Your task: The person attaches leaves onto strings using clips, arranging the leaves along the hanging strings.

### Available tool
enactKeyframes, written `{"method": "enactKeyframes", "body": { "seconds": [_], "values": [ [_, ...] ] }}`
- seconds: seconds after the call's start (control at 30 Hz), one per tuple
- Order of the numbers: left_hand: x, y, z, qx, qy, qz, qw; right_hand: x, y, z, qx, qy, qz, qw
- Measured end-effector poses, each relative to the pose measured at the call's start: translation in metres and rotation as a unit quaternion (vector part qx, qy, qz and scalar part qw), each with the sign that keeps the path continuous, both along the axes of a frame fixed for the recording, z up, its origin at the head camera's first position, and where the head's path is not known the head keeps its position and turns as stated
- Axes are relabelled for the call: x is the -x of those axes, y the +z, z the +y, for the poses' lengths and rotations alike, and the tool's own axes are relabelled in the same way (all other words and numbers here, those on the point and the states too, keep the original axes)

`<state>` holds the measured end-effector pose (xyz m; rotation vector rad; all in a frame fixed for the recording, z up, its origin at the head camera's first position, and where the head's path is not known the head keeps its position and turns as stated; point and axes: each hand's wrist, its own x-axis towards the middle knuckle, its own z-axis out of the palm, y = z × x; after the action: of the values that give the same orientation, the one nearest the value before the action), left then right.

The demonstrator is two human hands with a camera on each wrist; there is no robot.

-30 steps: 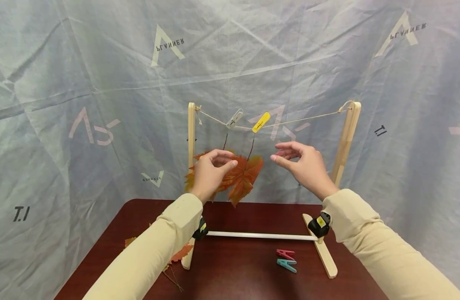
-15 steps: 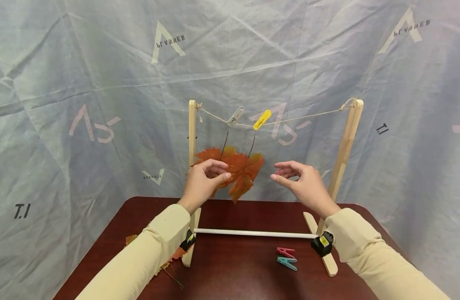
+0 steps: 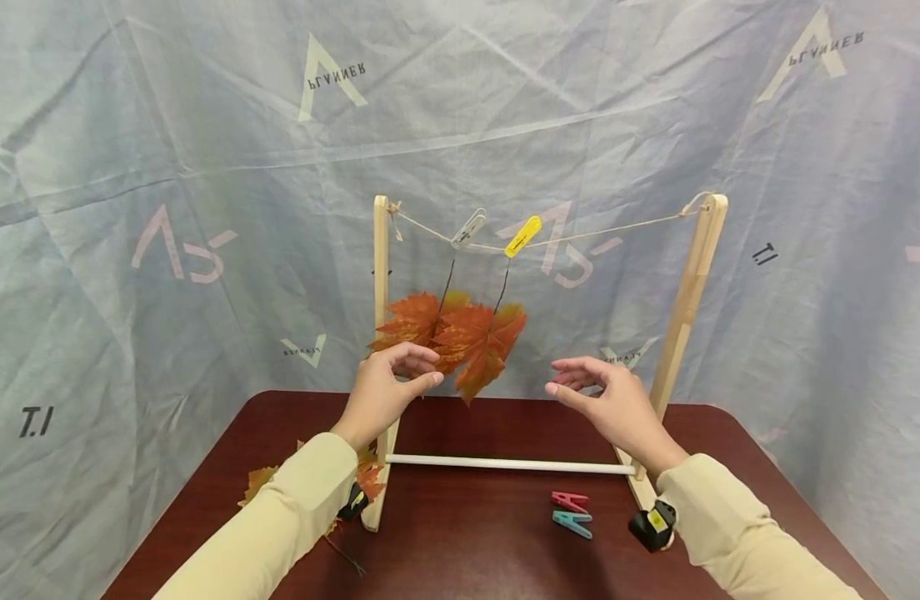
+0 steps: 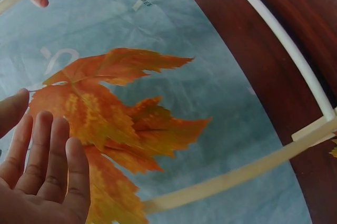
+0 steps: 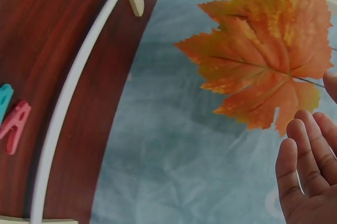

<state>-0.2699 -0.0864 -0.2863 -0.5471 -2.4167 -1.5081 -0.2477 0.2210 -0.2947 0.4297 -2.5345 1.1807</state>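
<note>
Two orange maple leaves hang by their stems from a string (image 3: 610, 228) in the head view. A grey clothespin (image 3: 469, 228) holds the left leaf (image 3: 415, 317), and a yellow clothespin (image 3: 523, 237) holds the right leaf (image 3: 484, 337). My left hand (image 3: 388, 387) hovers in front of the left leaf's lower part, its fingers loosely bent around nothing. To the right of the leaves, my right hand (image 3: 610, 404) is held in the air, likewise holding nothing. In the left wrist view the left hand's fingers (image 4: 50, 155) look relaxed beside the leaves.
The string runs between wooden posts (image 3: 685, 312), joined low down by a white rod (image 3: 505, 463). A red clothespin (image 3: 570, 502) and a teal clothespin (image 3: 572, 523) lie on the dark red table (image 3: 445, 550). More leaves (image 3: 368, 477) lie at left, partly behind the left sleeve.
Both hands have lowered from near the leaf stems, and the left has also drawn leftward. More of the hanging leaves now shows. Leaves and clothespins stay on the string.
</note>
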Motion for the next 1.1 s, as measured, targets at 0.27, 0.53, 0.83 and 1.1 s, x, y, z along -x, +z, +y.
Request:
{"method": "enactKeyframes", "body": {
  "seconds": [0.27,0.53,0.83,1.1],
  "values": [
    [-0.005,-0.015,-0.019,0.025,0.016,-0.015,0.9995,-0.002,-0.023,0.009,0.013,-0.003,-0.035,0.9993],
    [-0.011,-0.031,-0.037,0.041,0.024,-0.025,0.9986,-0.006,-0.037,0.011,0.013,-0.011,-0.049,0.9986],
    [-0.017,-0.05,-0.05,0.048,0.025,-0.045,0.9975,-0.011,-0.051,0.017,0.007,-0.023,-0.06,0.9979],
    [-0.02,-0.066,-0.062,0.063,0.021,-0.048,0.9966,-0.016,-0.069,0.02,0.018,-0.018,-0.072,0.9971]
  ]
}}
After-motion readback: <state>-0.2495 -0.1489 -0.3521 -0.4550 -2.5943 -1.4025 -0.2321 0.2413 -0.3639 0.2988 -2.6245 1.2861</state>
